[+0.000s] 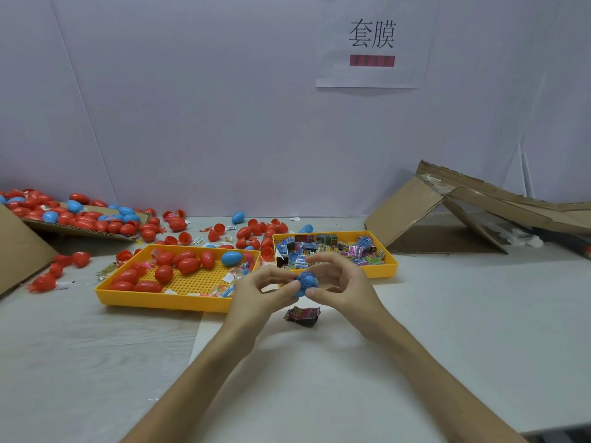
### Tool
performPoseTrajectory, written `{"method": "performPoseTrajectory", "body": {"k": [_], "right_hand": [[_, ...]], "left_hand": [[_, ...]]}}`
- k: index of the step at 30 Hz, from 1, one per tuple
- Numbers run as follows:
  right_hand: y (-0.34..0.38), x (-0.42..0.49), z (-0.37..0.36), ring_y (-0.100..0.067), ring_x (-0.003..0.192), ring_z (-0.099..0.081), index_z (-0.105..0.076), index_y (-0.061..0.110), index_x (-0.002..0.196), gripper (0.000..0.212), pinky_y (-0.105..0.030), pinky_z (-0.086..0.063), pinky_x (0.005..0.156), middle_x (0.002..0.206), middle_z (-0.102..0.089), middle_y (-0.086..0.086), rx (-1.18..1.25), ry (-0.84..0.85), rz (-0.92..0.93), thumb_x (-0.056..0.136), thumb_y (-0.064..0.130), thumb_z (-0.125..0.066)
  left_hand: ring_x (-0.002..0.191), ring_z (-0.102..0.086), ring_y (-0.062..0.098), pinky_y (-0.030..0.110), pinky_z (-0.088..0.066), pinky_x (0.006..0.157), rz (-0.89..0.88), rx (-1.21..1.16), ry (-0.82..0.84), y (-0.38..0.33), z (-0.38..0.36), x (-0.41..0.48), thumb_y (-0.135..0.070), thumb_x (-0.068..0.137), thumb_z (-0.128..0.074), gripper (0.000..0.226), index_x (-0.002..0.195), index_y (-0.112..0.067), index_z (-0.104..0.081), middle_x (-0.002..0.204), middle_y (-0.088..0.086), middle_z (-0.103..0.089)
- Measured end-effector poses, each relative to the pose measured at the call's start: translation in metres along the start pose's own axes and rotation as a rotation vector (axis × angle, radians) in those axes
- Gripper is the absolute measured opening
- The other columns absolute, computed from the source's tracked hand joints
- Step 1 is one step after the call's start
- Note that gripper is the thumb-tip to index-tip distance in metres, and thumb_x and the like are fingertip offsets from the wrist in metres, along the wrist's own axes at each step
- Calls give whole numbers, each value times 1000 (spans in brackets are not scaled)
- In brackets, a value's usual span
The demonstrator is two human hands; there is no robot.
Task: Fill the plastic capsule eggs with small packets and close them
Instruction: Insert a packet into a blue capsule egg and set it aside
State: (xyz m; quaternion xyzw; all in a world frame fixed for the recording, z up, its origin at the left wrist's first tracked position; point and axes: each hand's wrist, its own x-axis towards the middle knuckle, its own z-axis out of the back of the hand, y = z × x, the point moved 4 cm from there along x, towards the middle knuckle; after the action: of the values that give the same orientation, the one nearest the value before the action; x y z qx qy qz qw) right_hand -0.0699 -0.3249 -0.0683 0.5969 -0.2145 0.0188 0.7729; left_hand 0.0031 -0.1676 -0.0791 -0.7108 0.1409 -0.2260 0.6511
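Blue plastic shows between the two hands: a capsule egg point(306, 282), held up off the table point(447, 330), with what looks like a printed packet pressed into its open side. The left hand point(256, 294) pinches the egg from its left between thumb and curled fingers. The right hand point(342, 282) grips it from the right, thumb on the lower edge and fingers arched over the top.

Just below the egg, a crumpled dark and pink packet point(303, 316) lies loose on a white sheet point(303, 362) spread over the table. Directly behind the egg stands a yellow tray point(380, 271) heaped with small printed packets point(323, 247). To the egg's left is a second yellow tray point(160, 300) with a perforated floor, holding closed red eggs point(164, 273), one blue egg point(231, 258) and a few small clear bags.

Farther left and behind, many more red and blue eggs and halves point(153, 228) are scattered over the table and across a flat cardboard piece point(80, 231). Well to the egg's right leans torn, folded cardboard point(415, 212). High above it, a paper sign point(371, 43) is stuck on the pale wall.
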Motion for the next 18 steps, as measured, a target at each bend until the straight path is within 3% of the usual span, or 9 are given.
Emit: {"method": "performPoseTrajectory", "body": {"k": [5,10,15,18], "right_hand": [[-1,0,-3,-14,98,-72,-65,23,119,41,-29,-59,81,107,-74,2,44,12,-31,83,9,-80],[-2,0,-4,-10,98,-71,-72,19,105,22,-25,-56,83,101,-76,5,21,7,-40,84,16,-79],[-3,0,-2,-15,96,-73,-74,22,100,21,-26,-57,80,99,-77,2,74,-14,-33,85,9,-78],[-2,-1,-3,-14,94,-73,-74,25,101,21,-23,-56,74,99,-78,3,105,-17,-33,88,9,-74]], "left_hand": [[97,-75,28,26,-61,74,147,-278,56,1,0,0,-15,72,-78,37,105,-1,-71,107,15,-75],[109,-71,34,34,-61,87,199,-423,154,3,-3,-1,-10,77,-75,39,115,-1,-66,115,18,-73],[101,-74,26,32,-60,80,146,-164,128,-1,-2,-2,-15,87,-73,30,117,-11,-68,111,10,-75],[102,-74,27,33,-58,84,167,-196,127,-1,-2,-2,-18,80,-76,42,119,-8,-67,111,12,-75]]}}
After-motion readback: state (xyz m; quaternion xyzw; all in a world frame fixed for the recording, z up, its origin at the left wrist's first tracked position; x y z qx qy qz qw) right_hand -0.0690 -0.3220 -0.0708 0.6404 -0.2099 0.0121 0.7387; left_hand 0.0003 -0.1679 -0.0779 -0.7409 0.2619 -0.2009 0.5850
